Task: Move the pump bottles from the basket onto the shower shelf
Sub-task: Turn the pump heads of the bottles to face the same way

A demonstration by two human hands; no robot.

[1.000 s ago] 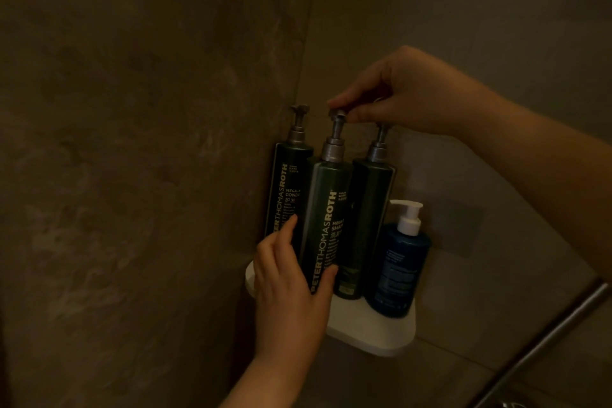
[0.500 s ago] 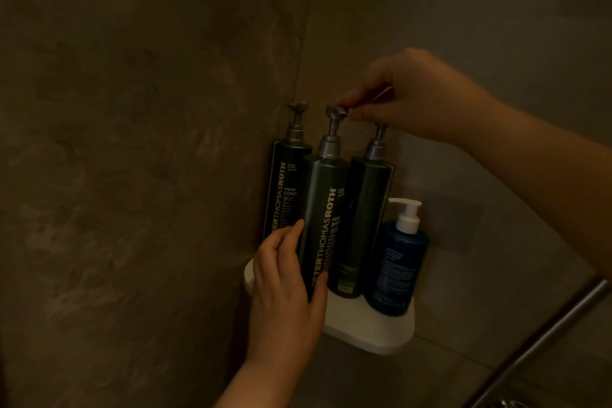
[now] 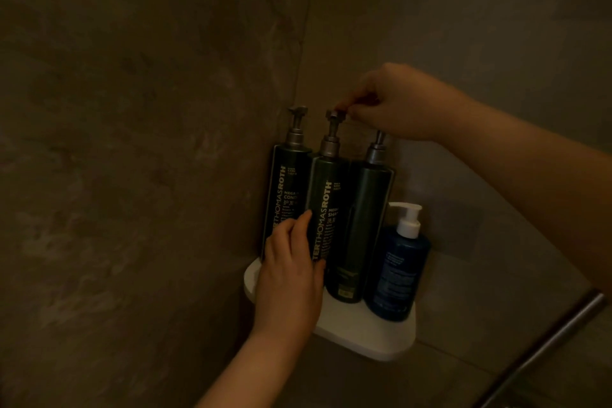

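Three tall dark green pump bottles stand side by side on a white corner shelf [image 3: 364, 338]: a left bottle [image 3: 284, 189], a middle bottle [image 3: 326, 209] and a right bottle [image 3: 367, 219]. A shorter blue bottle with a white pump [image 3: 399, 272] stands at the shelf's right end. My left hand [image 3: 291, 278] wraps the lower part of the middle bottle. My right hand [image 3: 394, 103] pinches the middle bottle's pump head from above and hides the right bottle's pump top. No basket is in view.
Dim brown stone walls meet in a corner [image 3: 308, 43] right behind the bottles. A metal bar [image 3: 546, 344] slants across the lower right.
The middle bottle's label has turned a little to face me more. My left hand slid slightly lower on it; my right hand stays on the pump head.
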